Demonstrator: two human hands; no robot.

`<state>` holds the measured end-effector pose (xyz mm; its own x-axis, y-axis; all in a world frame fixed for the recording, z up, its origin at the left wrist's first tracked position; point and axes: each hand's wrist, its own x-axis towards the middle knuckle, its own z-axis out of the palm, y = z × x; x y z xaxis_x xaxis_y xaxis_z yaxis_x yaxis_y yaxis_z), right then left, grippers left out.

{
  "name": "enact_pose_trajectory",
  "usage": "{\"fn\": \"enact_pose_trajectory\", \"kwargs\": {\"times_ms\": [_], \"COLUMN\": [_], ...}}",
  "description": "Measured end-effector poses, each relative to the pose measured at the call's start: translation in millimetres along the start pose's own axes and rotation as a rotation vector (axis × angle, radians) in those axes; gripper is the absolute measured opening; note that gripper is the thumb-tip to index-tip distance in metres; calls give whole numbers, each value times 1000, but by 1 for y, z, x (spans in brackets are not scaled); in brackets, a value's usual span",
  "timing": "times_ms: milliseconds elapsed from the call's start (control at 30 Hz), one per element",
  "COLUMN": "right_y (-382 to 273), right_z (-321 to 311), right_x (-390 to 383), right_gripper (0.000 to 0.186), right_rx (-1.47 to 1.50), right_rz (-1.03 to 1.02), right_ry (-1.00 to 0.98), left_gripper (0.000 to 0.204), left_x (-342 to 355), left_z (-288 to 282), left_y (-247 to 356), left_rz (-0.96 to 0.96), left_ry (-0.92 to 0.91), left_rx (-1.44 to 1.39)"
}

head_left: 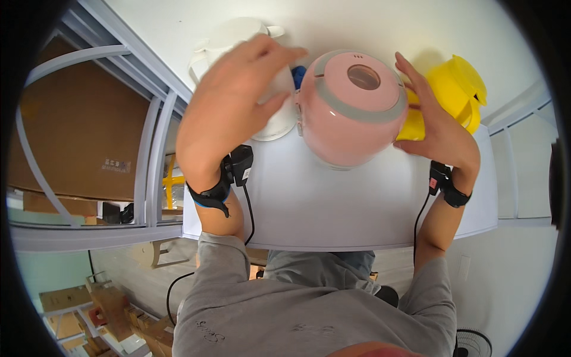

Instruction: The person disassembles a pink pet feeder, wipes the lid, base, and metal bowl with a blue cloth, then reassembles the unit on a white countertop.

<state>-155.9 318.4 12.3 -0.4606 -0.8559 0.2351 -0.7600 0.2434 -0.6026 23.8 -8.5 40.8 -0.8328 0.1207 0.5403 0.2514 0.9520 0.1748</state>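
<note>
A round pink appliance [339, 131] with a grey band and small lid window sits upright at the back middle of the white tabletop [333, 208]. My left hand [235, 101] is raised over a white pitcher-like container [235, 33], fingers apart, partly hiding it. My right hand [434, 125] is beside the appliance's right side, fingers spread and thumb low at its edge; I cannot tell if they touch it. A yellow pitcher [458, 80] stands behind that hand. A small blue thing [299, 76] shows between the white container and appliance. Both wrists carry black cabled devices.
A pale wall rises behind the objects. At left, a grey frame [154, 131] borders a large cardboard box [83, 137]. Stacked boxes [107, 303] are at lower left, a fan [476, 339] at lower right, and another framed panel [517, 172] at right.
</note>
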Motion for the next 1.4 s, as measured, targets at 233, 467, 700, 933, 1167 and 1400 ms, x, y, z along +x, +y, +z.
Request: {"fn": "enact_pose_trajectory", "kwargs": {"times_ms": [233, 467, 700, 933, 1167, 1400], "right_y": [-12, -14, -10, -2, -4, -4], "right_z": [13, 21, 25, 32, 32, 30], "right_x": [17, 17, 13, 15, 15, 14], "right_gripper": [129, 112, 115, 103, 107, 107], "right_rx": [-91, -79, -108, -149, -106, -106], "right_rz": [-216, -236, -235, -332, -285, -269], "right_ry": [-28, 32, 58, 147, 95, 97], "left_gripper": [55, 80, 73, 73, 72, 70], "left_x": [-9, 7, 13, -6, -31, -38], "left_z": [-10, 56, 65, 41, 15, -3], "left_y": [-14, -25, -30, -50, -116, -123], "left_rz": [-276, -379, -456, -455, -418, -448], "left_ry": [494, 481, 474, 426, 452, 402], "left_rx": [281, 374, 355, 385, 374, 261]}}
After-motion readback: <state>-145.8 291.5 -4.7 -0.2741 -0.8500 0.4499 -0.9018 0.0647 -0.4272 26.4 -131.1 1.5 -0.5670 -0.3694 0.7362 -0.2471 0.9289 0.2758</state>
